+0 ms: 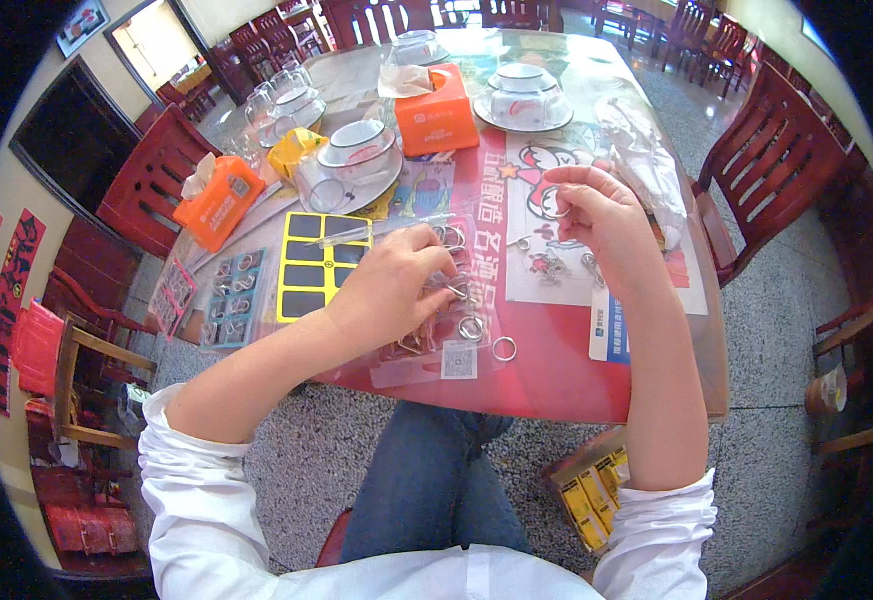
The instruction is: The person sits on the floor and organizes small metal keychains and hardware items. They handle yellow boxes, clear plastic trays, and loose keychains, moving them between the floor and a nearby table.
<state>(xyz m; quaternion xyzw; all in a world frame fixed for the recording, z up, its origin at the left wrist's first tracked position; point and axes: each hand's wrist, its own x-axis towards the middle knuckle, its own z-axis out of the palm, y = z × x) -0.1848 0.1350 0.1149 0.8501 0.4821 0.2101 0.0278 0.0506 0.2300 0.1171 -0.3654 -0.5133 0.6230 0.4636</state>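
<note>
My left hand (399, 274) reaches over a clear plastic compartment box (406, 369), with its thumb and fingers low among the metal parts. A small metal piece (460, 293) lies at its fingertips; whether they grip it cannot be seen. Metal rings (471, 328) fill a nearby compartment, and one loose ring (504, 349) sits by the box's right edge. My right hand (594, 206) is raised over a printed sheet (530, 277), pinching what looks like a small metal ring (559, 214). On that sheet lie small metal parts with a charm (549, 265) and another metal clasp (592, 268).
Beyond the box are a yellow-framed card with dark panels (305, 276), a teal-edged tray of clasps (234, 300) and orange tissue boxes (436, 112) (219, 202). Wrapped bowls (358, 154) stand farther back. A crumpled white plastic bag (643, 157) lies right; a carton (594, 495) sits on the floor.
</note>
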